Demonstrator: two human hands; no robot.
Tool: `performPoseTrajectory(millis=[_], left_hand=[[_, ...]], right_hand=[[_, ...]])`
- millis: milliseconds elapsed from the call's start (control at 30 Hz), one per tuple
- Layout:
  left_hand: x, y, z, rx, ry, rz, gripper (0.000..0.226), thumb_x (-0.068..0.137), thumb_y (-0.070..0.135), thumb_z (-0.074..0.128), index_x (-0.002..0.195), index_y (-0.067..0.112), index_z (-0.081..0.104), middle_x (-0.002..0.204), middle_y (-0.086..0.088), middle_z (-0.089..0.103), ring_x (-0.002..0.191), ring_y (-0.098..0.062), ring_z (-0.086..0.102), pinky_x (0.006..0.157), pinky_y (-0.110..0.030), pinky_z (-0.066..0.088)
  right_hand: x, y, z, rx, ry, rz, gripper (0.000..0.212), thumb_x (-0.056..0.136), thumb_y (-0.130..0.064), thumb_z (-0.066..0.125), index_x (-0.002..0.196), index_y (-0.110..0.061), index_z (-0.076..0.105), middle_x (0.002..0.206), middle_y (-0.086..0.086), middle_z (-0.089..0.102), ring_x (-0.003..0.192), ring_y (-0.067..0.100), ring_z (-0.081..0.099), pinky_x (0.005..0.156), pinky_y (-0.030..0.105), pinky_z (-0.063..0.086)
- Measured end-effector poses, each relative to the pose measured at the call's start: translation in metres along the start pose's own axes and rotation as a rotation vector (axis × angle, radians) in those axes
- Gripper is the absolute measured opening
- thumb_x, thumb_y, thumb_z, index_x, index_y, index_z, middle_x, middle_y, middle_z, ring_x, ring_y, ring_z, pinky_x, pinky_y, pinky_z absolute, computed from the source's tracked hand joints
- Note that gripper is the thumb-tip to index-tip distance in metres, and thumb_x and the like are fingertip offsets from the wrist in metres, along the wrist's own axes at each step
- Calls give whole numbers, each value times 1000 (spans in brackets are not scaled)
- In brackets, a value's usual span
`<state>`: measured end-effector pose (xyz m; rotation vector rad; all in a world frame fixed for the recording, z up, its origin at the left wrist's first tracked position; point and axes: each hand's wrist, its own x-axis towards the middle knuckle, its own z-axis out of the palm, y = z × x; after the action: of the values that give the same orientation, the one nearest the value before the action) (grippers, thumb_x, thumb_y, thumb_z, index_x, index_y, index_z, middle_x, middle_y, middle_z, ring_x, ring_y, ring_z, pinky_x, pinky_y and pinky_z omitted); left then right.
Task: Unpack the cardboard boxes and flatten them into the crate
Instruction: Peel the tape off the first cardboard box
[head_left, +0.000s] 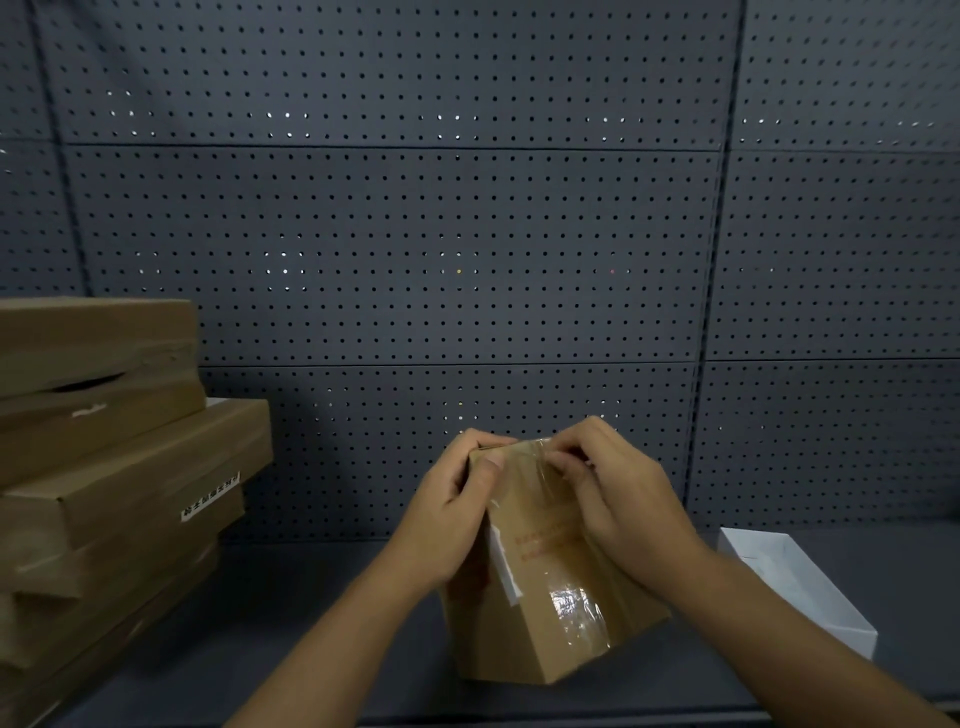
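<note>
A small cardboard box (545, 587) stands upright on the dark shelf (322, 623), and it is the landmark here. It is wrapped with clear shiny tape (576, 610), and a white label (506, 566) sits on its left front edge, beside some red print.

Both forearms come up from the bottom of the view and meet at the top of the box. The left hand (452, 514) grips the upper left corner of the box: the fingers are curled over the top edge and the thumb lies flat on the front face. The right hand (618, 499) is at the upper right corner, with the wrist bent and the fingers curled. Its fingertips (563, 460) pinch the tape at the top edge of the box.

To the left of the box, well apart, a stack of long flat cardboard boxes (104, 467) lies on the same shelf. To the right of the box, near it, there is an open white box (800, 587). Behind the box rises a grey pegboard wall (415, 234).
</note>
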<state>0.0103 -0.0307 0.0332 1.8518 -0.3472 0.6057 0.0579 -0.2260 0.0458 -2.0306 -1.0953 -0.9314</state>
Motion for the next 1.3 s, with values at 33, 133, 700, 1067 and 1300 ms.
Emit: performPoseTrajectory(millis=[33, 133, 700, 1067, 1300], left_hand=[[-1, 1, 0, 12, -3, 5, 22, 111, 28, 45, 114, 30, 66, 107, 9, 72, 99, -10, 68, 85, -23, 53], [-3, 2, -1, 37, 11, 15, 21, 110, 30, 46, 118, 32, 65, 105, 9, 71, 96, -9, 68, 82, -22, 52], [26, 29, -6, 396, -78, 110, 14, 94, 45, 72, 105, 38, 78, 101, 26, 74, 101, 6, 67, 94, -36, 57], [37, 44, -8, 723, -71, 175, 19, 96, 57, 64, 105, 47, 77, 96, 31, 73, 96, 8, 67, 89, -37, 58], [32, 37, 4, 697, 87, 215, 16, 98, 54, 63, 101, 44, 74, 86, 27, 72, 85, 2, 67, 80, -34, 57]], right_hand=[[0, -1, -1, 24, 20, 38, 8, 105, -21, 56, 101, -20, 63, 93, -15, 57, 85, 7, 58, 72, 17, 46], [1, -5, -3, 142, 15, 127, 7, 103, -24, 61, 98, -22, 65, 90, -14, 62, 83, 10, 61, 69, 15, 47], [-2, 1, -12, 548, 77, 328, 8, 105, -21, 57, 109, -19, 64, 83, 7, 66, 70, 24, 64, 64, 31, 53], [7, 18, -17, 514, 49, 445, 32, 95, 11, 53, 101, -9, 78, 108, 4, 66, 55, 20, 66, 61, 27, 58], [0, 16, -12, 356, 95, 378, 27, 92, 4, 61, 97, -13, 81, 105, -12, 69, 82, 5, 67, 69, 23, 54]])
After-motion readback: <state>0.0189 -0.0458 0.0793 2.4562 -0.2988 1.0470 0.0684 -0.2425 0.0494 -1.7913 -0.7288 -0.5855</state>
